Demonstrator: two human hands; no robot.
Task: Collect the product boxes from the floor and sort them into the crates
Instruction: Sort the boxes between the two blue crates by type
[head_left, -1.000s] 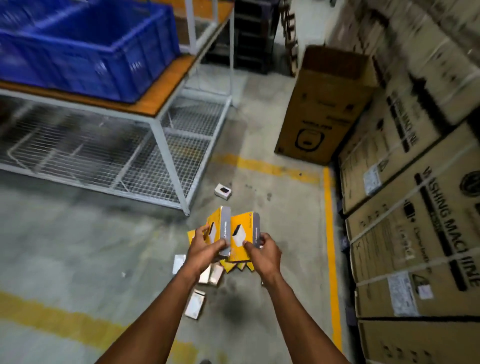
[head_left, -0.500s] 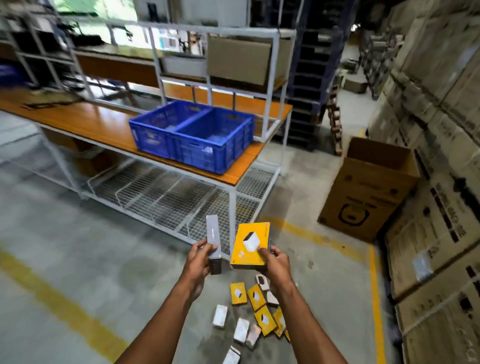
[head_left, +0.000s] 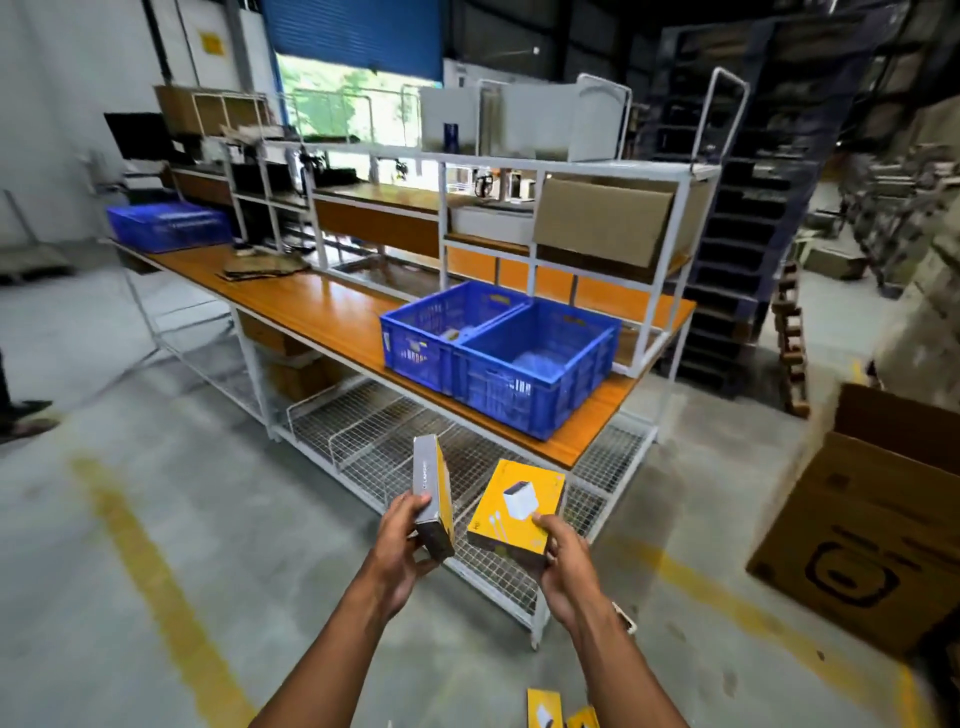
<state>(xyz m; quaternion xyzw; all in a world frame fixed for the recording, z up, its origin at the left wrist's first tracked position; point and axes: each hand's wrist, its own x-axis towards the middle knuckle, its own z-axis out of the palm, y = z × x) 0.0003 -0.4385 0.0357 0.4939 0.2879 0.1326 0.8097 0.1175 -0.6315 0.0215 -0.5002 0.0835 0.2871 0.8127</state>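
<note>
Before crates (head_left: 498, 358): left hand (head_left: 402, 540) grips grey-sided box (head_left: 434, 499) upright, edge-on; right hand (head_left: 563, 564) grips yellow box (head_left: 514, 512) face-up.

both my arms reach forward, my left hand (head_left: 402, 540) and right hand (head_left: 563, 564) each closed in a grip, held side by side.

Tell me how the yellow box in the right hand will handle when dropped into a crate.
The yellow box looks like rigid cardboard, so probably stiff. The right hand holds it by one corner, suggesting it's light. Flat-sided, it should land without rolling.
</note>
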